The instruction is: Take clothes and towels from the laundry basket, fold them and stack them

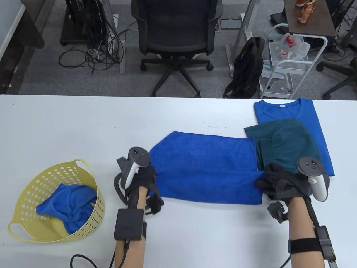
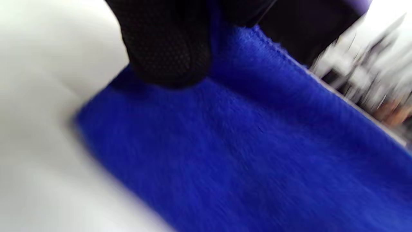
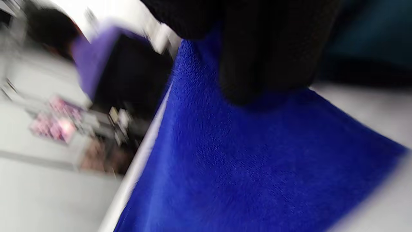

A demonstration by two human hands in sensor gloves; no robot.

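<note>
blue towel (image 1: 206,167) between left hand (image 1: 140,178), right hand (image 1: 281,181)

The towel (image 1: 206,167) lies flat on the table (image 1: 69,125), between the two hands. The left hand (image 1: 142,178) is at its left end and the right hand (image 1: 281,181) at its right end, fingers (image 2: 167,48) on the cloth. Just past the right fingers (image 3: 264,64) sits a folded shirt (image 1: 284,145), on top of another folded shirt (image 1: 290,111) that reaches farther back. Well left of the left fingers stands the basket (image 1: 25,195), with a bundle of cloth (image 1: 69,206) inside it.
</note>
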